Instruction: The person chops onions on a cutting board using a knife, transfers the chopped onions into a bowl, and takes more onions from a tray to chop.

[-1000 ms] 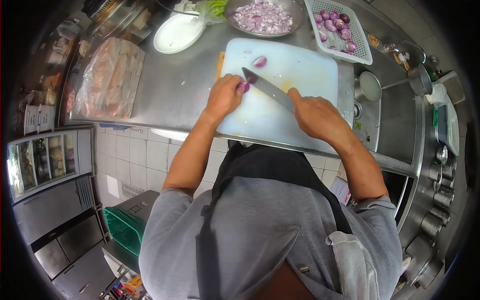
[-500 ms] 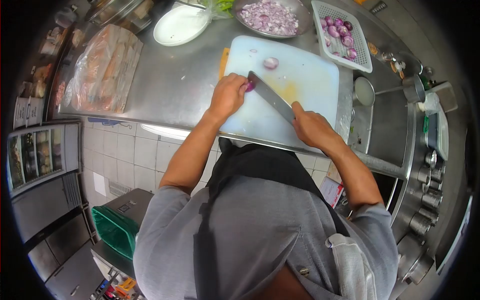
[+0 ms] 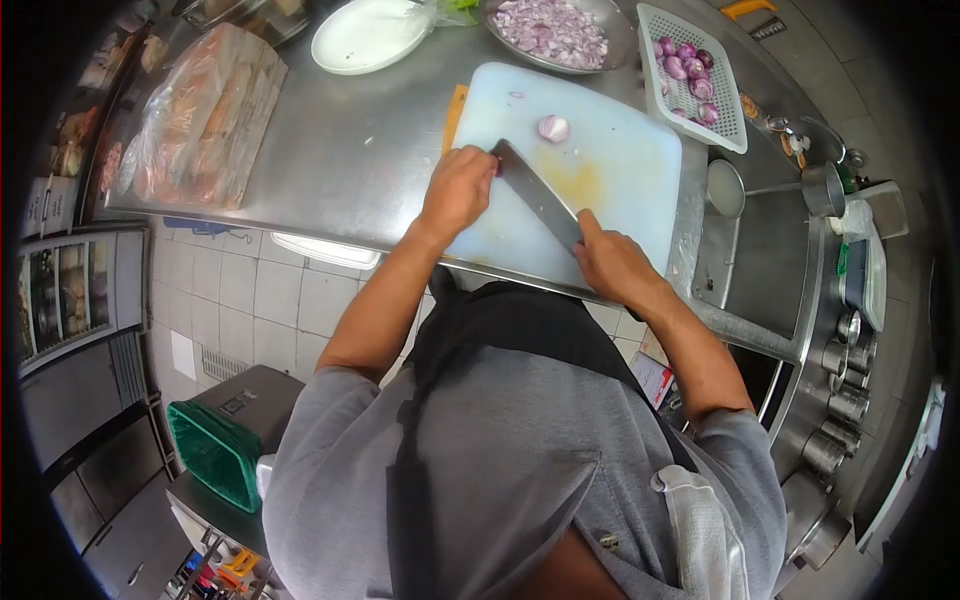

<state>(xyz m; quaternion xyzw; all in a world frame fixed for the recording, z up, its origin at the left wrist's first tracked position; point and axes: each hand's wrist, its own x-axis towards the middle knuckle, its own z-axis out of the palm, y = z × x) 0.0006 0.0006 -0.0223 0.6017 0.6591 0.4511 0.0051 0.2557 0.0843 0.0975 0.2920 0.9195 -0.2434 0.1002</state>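
Note:
On the left part of the white cutting board (image 3: 610, 130), my left hand (image 3: 458, 190) has its fingers closed on a purple onion piece (image 3: 498, 168), mostly hidden by the fingertips. My right hand (image 3: 615, 262) grips the handle of a knife (image 3: 540, 197). The blade slants up and left across the board, its tip beside the fingers of my left hand. Another onion piece (image 3: 553, 128) lies on the board above the blade, with a thin ring of onion (image 3: 516, 94) further up.
Behind the board stand a metal bowl of chopped onion (image 3: 555, 30), a white basket of onions (image 3: 740, 125) and a white plate (image 3: 368, 36). A bagged package (image 3: 210, 120) lies at the left. A sink (image 3: 765, 250) is at the right.
The view has shifted and turned a little. The loose onion piece has rolled and moved slightly right on the board. Less of the onion in my left hand shows.

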